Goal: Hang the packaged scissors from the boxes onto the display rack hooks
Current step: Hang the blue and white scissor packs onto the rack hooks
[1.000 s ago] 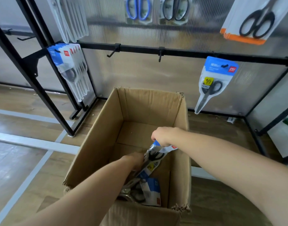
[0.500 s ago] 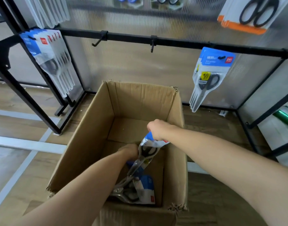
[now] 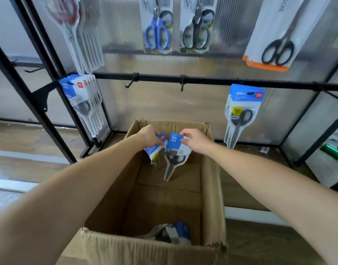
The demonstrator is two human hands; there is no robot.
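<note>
Nearest us stands an open cardboard box [image 3: 210,197] on a wooden plank floor [image 3: 260,243], and at its bottom lies 1 leftover pack [image 3: 175,233], blue card uppermost. Above the far half of the box we hold 2 packaged scissors side by side, nearly touching: our left hand [image 3: 150,136] has its fingers curled round the blue top of the left pack [image 3: 155,150], and our right hand [image 3: 196,140] pinches the upper corner of the right pack [image 3: 175,153], whose dark-handled blades point down into the box. Pale strips [image 3: 11,183] cross the floor on the left. Beyond the box rises the black display rack, backed by ribbed translucent panels [image 3: 164,104]. Its horizontal rail [image 3: 202,81] carries 2 bare hooks [image 3: 130,83] in the middle, a bundle of blue-carded packs [image 3: 82,100] on the left and another hung bundle [image 3: 241,111] on the right. Higher up hang blue-handled scissors [image 3: 156,33], black-handled scissors [image 3: 196,33], a white and orange pack [image 3: 275,44] and a blurred set [image 3: 76,35] at the far left.
</note>
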